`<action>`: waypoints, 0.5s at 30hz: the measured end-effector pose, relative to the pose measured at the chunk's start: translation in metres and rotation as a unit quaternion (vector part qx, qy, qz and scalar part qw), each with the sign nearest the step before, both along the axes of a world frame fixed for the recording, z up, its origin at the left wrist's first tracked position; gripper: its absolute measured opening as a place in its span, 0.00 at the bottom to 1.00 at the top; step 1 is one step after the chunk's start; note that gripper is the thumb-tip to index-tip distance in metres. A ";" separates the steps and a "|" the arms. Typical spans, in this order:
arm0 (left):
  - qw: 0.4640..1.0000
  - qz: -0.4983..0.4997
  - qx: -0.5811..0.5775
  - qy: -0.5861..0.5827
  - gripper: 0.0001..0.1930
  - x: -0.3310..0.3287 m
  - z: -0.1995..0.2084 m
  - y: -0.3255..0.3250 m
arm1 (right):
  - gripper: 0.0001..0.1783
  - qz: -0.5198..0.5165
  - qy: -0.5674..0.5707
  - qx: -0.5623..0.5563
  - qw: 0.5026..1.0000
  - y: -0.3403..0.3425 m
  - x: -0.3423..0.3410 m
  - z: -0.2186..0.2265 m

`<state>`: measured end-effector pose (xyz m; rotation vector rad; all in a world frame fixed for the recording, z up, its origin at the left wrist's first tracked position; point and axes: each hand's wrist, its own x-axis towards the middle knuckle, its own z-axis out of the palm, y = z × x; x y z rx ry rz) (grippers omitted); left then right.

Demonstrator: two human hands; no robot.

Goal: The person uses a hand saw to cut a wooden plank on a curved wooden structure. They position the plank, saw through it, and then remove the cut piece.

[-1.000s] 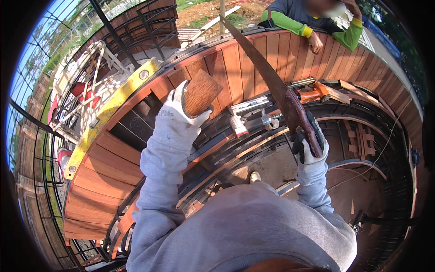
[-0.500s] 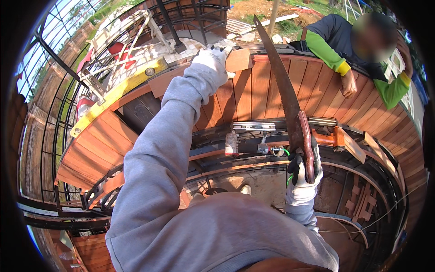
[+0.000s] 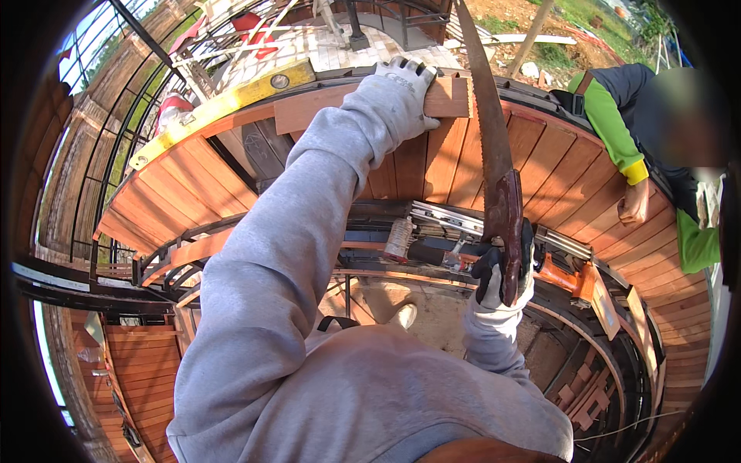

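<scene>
Along the far rim of the curved slatted surface [image 3: 185,208], at left, a yellow spirit level [image 3: 220,116] was seen lying lengthwise. Just beside it, a reddish-brown board [image 3: 309,108] was laid across the slats near that rim. The board was gripped by the gloved left hand [image 3: 405,89], with fingers bent over the far edge and thumb set at the near one. Nearer the body, a grey-and-silver power tool [image 3: 424,248] was noted. A handsaw [image 3: 495,158] was held in the gloved right hand [image 3: 505,274], fingers closed around its handle; the blade was pointed away from the body, teeth leftward, just beside the board's right end. Contact could not be determined. Farther right, an orange tool [image 3: 567,279] was observed, then a co-worker's hand [image 3: 634,202] over the slats.
</scene>
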<state>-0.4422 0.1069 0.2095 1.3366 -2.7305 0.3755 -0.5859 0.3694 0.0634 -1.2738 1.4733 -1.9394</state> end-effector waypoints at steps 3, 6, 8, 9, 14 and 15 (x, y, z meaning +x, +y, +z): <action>0.999 0.010 0.029 0.036 0.40 -0.002 0.000 0.000 | 0.39 0.013 -0.039 -0.020 0.999 -0.007 0.005 0.004; 0.998 0.001 0.025 0.052 0.39 0.002 0.001 0.001 | 0.37 0.009 0.029 -0.007 1.000 -0.011 -0.005 -0.008; 0.998 -0.005 0.021 0.062 0.39 0.000 -0.001 0.001 | 0.37 0.006 0.048 0.009 0.999 -0.010 -0.005 -0.006; 0.997 -0.014 -0.016 0.081 0.39 0.003 -0.010 -0.002 | 0.38 -0.007 0.082 0.021 0.996 -0.009 -0.005 0.000; 0.997 -0.018 -0.006 0.081 0.39 0.002 -0.012 -0.007 | 0.36 0.123 -0.118 -0.009 0.985 -0.005 -0.005 0.000; 0.997 -0.018 0.002 0.072 0.39 -0.002 -0.009 -0.007 | 0.36 0.128 -0.224 -0.005 0.966 -0.007 -0.004 -0.009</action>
